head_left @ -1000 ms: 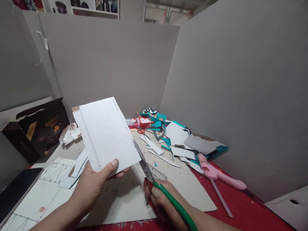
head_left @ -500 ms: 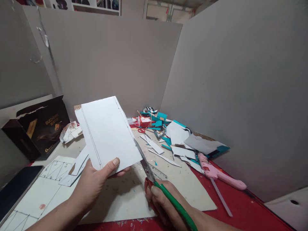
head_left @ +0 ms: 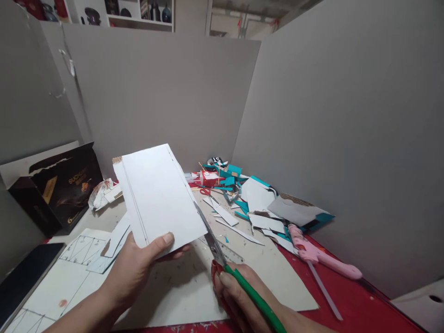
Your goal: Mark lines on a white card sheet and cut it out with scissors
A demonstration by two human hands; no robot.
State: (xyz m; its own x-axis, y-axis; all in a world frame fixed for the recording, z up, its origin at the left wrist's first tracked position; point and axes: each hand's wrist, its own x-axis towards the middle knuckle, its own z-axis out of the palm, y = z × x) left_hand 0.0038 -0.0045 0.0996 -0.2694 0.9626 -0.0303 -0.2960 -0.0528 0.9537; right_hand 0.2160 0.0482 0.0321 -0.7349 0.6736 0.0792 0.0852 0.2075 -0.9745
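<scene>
A white piece of cardboard with pencil lines near its left and right edges is tilted up above the table. My left hand grips its lower edge, thumb on the face and fingers behind. My right hand is closed around scissors with a green handle; a red part shows under the fingers. The blades lie along the cardboard's right edge near its lower corner, and they look nearly closed. Under the hands lies a pale board, with a clear ruler partly hidden behind the scissors.
Cardboard strips and white and teal scraps are heaped at the back right. A pink glue gun rests on the red tabletop. At left stand a dark box and a drawn paper. Grey panels enclose the table.
The view has shifted slightly, so everything appears a little lower and further right. Both hands keep their hold on the cardboard and the scissors, with the blades still at the right edge.
</scene>
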